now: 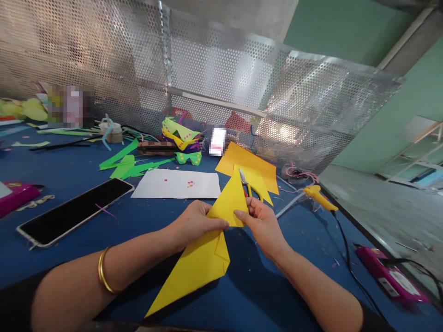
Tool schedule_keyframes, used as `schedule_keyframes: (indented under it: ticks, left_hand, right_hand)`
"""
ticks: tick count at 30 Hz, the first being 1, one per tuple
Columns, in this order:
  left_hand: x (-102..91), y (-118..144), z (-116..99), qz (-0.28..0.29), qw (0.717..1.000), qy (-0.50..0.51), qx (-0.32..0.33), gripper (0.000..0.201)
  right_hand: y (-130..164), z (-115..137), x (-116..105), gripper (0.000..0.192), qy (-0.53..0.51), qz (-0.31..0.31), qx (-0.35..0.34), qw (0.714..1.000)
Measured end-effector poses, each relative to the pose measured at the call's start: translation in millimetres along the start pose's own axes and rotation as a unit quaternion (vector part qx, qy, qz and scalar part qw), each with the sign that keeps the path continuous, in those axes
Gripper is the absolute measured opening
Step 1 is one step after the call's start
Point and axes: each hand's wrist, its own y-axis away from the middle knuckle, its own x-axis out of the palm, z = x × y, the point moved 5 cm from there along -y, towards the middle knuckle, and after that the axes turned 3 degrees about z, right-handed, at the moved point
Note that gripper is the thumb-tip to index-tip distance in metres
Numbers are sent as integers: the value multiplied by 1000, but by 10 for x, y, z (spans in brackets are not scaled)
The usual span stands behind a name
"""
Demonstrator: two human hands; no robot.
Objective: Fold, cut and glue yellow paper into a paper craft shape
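Yellow folded paper [204,258] is held above the near edge of the blue tabletop [263,286], its long point running down toward that edge and its upper tip rising between the hands. The left hand [194,223] is closed on the paper's middle fold, thumb on top, a gold bangle [104,272] at the wrist. The right hand [261,226] pinches the upper flap with its thumb and fingers curled shut. Just behind lie scissors [246,184] on orange-yellow sheets [251,163]. A yellow glue gun [320,197] rests near the right edge, a white sheet [178,184] mid-table, and a phone [74,210] toward the left edge.
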Motion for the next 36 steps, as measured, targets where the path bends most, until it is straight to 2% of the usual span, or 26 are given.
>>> schedule_keyframes:
  ticks: [9, 15, 24, 33, 36]
  left_hand:
    - [-16, -7, -1, -6, 1000, 22, -1, 19]
    - [3, 15, -17, -3, 999, 39, -12, 16]
    - [1, 27, -29, -10, 995, 104, -4, 16]
    - [-12, 15, -57, -14, 993, 116, 1, 13]
    - [-24, 13, -64, -23, 992, 126, 5, 12]
  right_hand:
    - [4, 1, -1, 34, -19, -2, 22, 1000]
    - [5, 15, -5, 33, -28, 11, 8, 1000]
    - [-17, -15, -79, 26, 31, -17, 8, 999]
    - [-31, 31, -137, 28, 29, -40, -7, 999]
    - [-15, 19, -139, 33, 39, -41, 8, 998]
